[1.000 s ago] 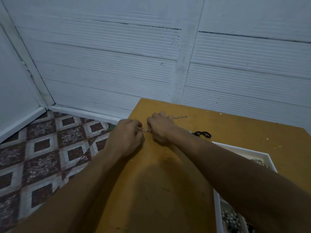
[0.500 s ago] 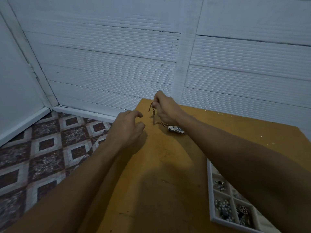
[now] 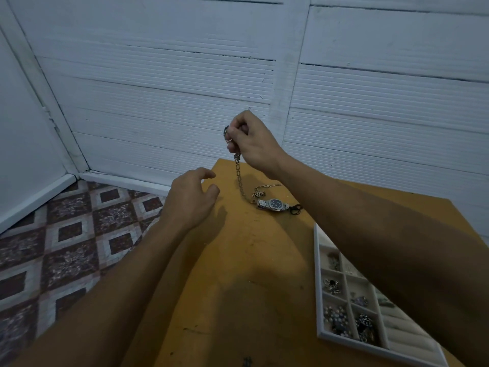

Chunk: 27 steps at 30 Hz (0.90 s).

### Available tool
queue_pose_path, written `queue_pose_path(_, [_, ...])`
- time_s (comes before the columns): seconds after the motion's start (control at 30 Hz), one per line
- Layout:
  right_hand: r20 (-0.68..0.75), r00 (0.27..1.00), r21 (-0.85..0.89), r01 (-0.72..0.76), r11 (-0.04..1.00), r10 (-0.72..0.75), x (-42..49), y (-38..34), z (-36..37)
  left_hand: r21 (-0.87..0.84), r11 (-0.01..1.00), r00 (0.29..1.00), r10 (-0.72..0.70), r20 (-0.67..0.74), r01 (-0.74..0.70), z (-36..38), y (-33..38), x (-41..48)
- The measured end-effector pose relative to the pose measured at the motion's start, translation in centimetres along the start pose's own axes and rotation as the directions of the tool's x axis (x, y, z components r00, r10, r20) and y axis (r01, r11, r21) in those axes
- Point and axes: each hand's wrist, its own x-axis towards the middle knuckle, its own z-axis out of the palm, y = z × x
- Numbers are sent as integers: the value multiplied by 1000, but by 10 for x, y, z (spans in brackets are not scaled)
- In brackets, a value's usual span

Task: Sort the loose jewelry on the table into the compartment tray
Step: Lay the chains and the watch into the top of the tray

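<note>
The right hand [image 3: 254, 144] pinched a chain [image 3: 239, 176] that hung down to the table [image 3: 225, 274] by a watch [image 3: 275, 204]. The left hand [image 3: 190, 200] was loose, holding nothing. The tray [image 3: 317, 260] had beads [image 3: 334, 313] and small bits in its boxes

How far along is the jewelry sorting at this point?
Done: several tray compartments hold pieces. In hand: the right hand pinches a chain, its lower end on the table. Remaining: a watch and a small black piece lie loose.
</note>
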Motion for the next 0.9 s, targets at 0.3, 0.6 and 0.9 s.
queue_pose_path(0.3, [100,993,12,60,998,-61,-21,-49,-8,-191,976,986,-125,-110,102,-34,16,-15])
queue_pose_path(0.6, [252,967,-76,47,996,-26,-70,-74,-23,-395,912,976,-170,-132,106,-62,50,-37])
queue_pose_path(0.9, [287,958,-124,12,992,24,-92,-70,-26,-446,886,989,-77,129,127,-59,51,-58])
